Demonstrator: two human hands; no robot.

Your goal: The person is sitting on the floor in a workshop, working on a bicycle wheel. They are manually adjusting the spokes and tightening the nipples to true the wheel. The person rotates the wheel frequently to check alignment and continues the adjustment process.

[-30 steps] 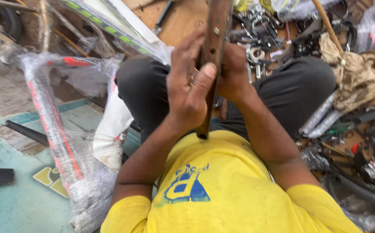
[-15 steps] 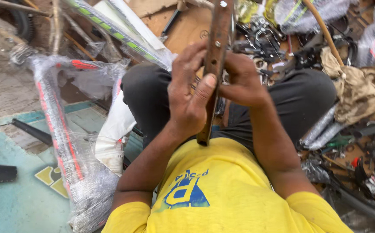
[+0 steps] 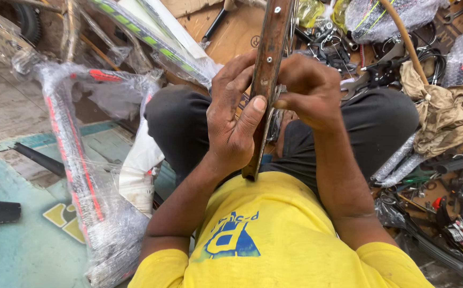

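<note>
Left hand [image 3: 231,125], right hand [image 3: 308,88] both clamped around rusty brown curved metal wheel rim [image 3: 267,69]; feels stiff, light, gritty; grip bare band between spoke holes.

The long curved metal rim strip [image 3: 267,80] is rusty brown, dotted with small pale holes along its middle. The short-sleeved cotton shirt [image 3: 290,240] is bright yellow with a blue and yellow printed emblem on the chest. The trousers [image 3: 188,122] are dark charcoal grey. The plastic-wrapped bicycle frame tube [image 3: 74,176] shows red-orange and black stripes under clear, whitish film. A second wrapped tube [image 3: 151,42] is white with green and black markings. The painted floor [image 3: 23,250] is teal with a yellow shape. The crumpled cloth rag [image 3: 444,117] is dull khaki tan. The flat cardboard sheet [image 3: 231,37] is plain brown.
</note>
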